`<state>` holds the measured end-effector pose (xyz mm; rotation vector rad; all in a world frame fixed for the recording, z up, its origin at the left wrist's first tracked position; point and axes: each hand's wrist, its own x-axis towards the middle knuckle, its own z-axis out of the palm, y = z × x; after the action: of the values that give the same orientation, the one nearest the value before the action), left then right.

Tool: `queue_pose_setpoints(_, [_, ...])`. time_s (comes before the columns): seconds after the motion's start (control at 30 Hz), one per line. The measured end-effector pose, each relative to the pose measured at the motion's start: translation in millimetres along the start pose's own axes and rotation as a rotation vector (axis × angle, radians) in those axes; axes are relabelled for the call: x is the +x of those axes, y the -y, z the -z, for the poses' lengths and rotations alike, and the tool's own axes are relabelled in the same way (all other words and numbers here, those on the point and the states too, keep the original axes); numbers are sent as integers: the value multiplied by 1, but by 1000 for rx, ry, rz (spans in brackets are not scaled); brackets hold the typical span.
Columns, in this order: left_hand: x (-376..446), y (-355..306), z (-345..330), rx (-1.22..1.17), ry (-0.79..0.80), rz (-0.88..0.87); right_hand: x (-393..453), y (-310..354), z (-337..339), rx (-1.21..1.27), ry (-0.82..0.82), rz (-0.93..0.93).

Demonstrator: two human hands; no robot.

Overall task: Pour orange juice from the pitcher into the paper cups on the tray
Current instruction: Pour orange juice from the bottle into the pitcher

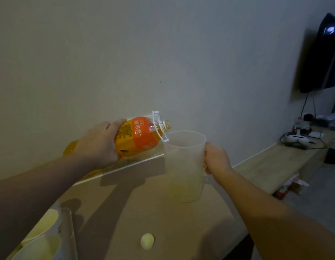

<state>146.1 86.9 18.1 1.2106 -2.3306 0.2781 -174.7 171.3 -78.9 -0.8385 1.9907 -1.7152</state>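
Gripping the handle of the translucent pitcher, the right hand has its fingers curled round the grip on the pitcher's right side, the forearm reaching in from the lower right. The pitcher stands upright on the table, toward the table's far edge, with a pale yellow layer that looks like juice at its bottom, though the dim light makes that hard to confirm. The left hand clasps the body of an orange juice bottle, fingers wrapped over its top and thumb below, holding it tipped almost level so its open neck sits just over the pitcher's rim. A yellowish cap lies near the table's near edge. Two paper cups sit in a tray at the near left corner.
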Motion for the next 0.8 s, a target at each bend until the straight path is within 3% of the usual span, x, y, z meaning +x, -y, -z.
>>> queue_pose_setpoints(0.23, [-4, -2, -1, 114, -25, -17, 17, -13, -2, 13, 14, -63])
queue_pose_setpoints(0.47, [-5, 0, -1, 149, -24, -23, -7, 5, 1, -59, 5, 24])
queue_pose_setpoints(0.63, [-6, -1, -4, 155, -29, -22, 8, -5, 1, 38, 23, -83])
queue_pose_setpoints(0.8, [-4, 0, -4, 165, -36, -33, -9, 8, 3, -121, 54, 43])
